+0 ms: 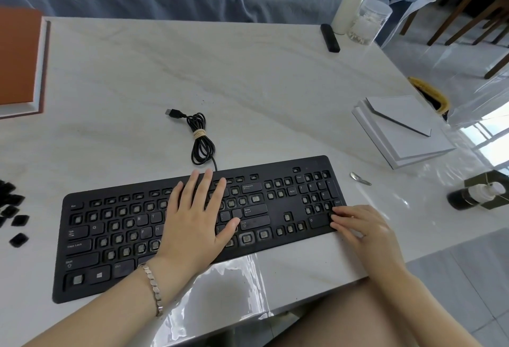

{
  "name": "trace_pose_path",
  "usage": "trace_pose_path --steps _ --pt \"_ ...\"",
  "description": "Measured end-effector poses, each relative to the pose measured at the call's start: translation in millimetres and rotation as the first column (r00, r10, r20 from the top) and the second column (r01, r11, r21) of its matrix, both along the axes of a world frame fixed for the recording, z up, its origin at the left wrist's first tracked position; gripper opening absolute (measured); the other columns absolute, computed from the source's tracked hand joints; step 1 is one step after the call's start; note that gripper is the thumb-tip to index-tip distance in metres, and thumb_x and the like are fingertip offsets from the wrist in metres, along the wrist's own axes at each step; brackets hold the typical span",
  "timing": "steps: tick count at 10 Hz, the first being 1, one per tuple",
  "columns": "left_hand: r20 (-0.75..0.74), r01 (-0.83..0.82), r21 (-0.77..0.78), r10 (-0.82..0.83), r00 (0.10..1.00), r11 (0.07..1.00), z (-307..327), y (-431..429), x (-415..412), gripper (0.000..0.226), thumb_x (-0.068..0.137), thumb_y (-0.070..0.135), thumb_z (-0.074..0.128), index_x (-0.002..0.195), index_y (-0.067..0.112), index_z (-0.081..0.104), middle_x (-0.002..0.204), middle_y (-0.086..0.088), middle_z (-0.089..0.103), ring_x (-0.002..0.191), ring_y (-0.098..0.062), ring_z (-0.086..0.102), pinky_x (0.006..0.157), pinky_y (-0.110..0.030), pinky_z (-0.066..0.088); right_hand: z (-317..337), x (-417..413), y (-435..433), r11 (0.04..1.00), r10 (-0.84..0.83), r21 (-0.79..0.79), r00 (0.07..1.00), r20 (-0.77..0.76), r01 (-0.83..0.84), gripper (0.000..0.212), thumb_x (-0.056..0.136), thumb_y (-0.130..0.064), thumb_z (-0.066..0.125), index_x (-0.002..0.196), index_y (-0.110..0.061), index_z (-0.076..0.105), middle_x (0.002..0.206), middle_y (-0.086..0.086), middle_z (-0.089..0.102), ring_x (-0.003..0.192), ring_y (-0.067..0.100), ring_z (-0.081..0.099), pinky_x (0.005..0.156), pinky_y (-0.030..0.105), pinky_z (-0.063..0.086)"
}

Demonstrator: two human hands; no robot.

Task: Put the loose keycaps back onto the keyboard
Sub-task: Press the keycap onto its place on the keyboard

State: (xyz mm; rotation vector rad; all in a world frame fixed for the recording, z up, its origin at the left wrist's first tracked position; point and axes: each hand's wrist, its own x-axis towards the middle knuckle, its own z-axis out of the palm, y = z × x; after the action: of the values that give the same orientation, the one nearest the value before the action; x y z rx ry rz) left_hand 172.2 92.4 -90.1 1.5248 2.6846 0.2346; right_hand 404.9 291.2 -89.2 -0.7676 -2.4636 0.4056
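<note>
A black keyboard [278, 198] lies near the table's front edge with many keycaps off, bare switch stems showing in most positions. Several loose black keycaps [12, 209] sit in a pile at the far left of the table. My left hand [197, 217] rests flat on the middle of the keyboard, fingers spread, holding nothing. My right hand [360, 229] is at the keyboard's lower right corner by the number pad, its fingertips curled down on the corner keys; whether a keycap sits under them is hidden.
The keyboard's coiled USB cable [199, 137] lies behind it. A small metal tool [359, 178] lies right of the keyboard. White boards [405, 132], a dark pump bottle [473, 196], an orange book [19, 60], a white bottle [349, 0], a jar [369, 23] and a black stick [330, 37] ring the table.
</note>
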Motion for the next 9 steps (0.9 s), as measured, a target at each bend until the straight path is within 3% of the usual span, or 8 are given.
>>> trace_pose_path --steps 1,2,4,6,7,8,9 --pt "0.003 0.0 -0.001 0.0 1.0 1.0 0.4 0.1 -0.4 0.076 0.094 0.059 0.009 0.134 0.008 0.049 0.141 -0.02 0.044 0.133 -0.035 0.031 0.108 -0.047 0.018 -4.6 5.2 -9.4 0.968 0.015 0.251 0.998 0.057 -0.029 0.027 0.086 -0.026 0.054 0.084 -0.011 0.076 0.096 0.0 0.071 0.083 0.016 0.052 0.07 0.028 0.05" --pt "0.008 0.002 -0.006 -0.002 1.0 1.0 0.7 0.2 -0.3 0.076 0.094 0.059 0.009 0.134 0.008 0.049 0.142 -0.02 0.043 0.133 -0.035 0.031 0.108 -0.047 0.018 -6.1 5.6 -15.1 0.946 0.001 0.323 0.996 0.09 -0.03 0.029 0.088 -0.024 0.05 0.09 -0.008 0.075 0.101 0.002 0.071 0.086 0.02 0.051 0.065 0.036 0.054" --pt "0.023 0.0 -0.016 0.001 1.0 1.0 2.6 0.0 -0.5 0.076 0.094 0.059 0.009 0.134 0.009 0.049 0.141 -0.02 0.044 0.133 -0.034 0.029 0.108 -0.047 0.019 -8.8 4.1 -26.6 0.943 -0.048 0.333 0.992 0.116 0.007 0.043 0.097 -0.028 0.037 0.097 -0.005 0.073 0.106 0.003 0.07 0.092 0.019 0.051 0.072 0.035 0.05" --pt "0.041 0.001 -0.029 0.0 0.999 1.0 3.8 -1.5 -1.3 0.077 0.094 0.059 0.008 0.134 0.009 0.05 0.141 -0.02 0.044 0.134 -0.033 0.028 0.107 -0.047 0.018 -2.9 0.6 -30.6 0.962 -0.11 0.265 0.982 0.155 0.066 0.033 0.085 -0.023 0.047 0.093 -0.007 0.074 0.102 0.0 0.071 0.095 0.017 0.052 0.078 0.031 0.042" --pt "0.051 0.012 -0.024 -0.01 0.999 1.0 4.9 -1.9 -2.5 0.076 0.094 0.06 0.009 0.133 0.01 0.051 0.14 -0.019 0.046 0.133 -0.032 0.029 0.107 -0.046 0.018 11.7 -6.3 -27.9 0.982 -0.122 0.167 0.966 0.229 0.084 0.034 0.081 -0.026 0.046 0.083 -0.01 0.076 0.09 -0.001 0.073 0.089 0.016 0.054 0.071 0.032 0.05" --pt "0.097 0.066 -0.021 -0.064 0.993 0.998 7.8 -6.3 -8.2 0.067 0.089 0.057 0.027 0.133 0.013 0.052 0.142 -0.014 0.046 0.135 -0.026 0.026 0.108 -0.041 0.015 39.5 -32.1 -35.2 0.984 -0.174 0.009 0.935 0.308 0.18 0.015 0.081 -0.016 0.061 0.084 -0.012 0.075 0.082 -0.001 0.072 0.087 0.025 0.062 0.074 0.035 0.048" --pt "0.204 0.062 0.077 -0.076 0.976 0.995 15.6 -22.4 -13.8 0.071 0.085 0.057 0.017 0.142 0.021 0.04 0.153 0.001 0.029 0.143 -0.011 0.013 0.114 -0.029 0.0 52.6 -66.0 -55.0 0.979 -0.107 -0.135 0.953 0.284 0.15 0.027 0.087 -0.013 0.059 0.114 -0.01 0.066 0.109 0.002 0.066 0.11 0.02 0.053 0.093 0.021 0.032"
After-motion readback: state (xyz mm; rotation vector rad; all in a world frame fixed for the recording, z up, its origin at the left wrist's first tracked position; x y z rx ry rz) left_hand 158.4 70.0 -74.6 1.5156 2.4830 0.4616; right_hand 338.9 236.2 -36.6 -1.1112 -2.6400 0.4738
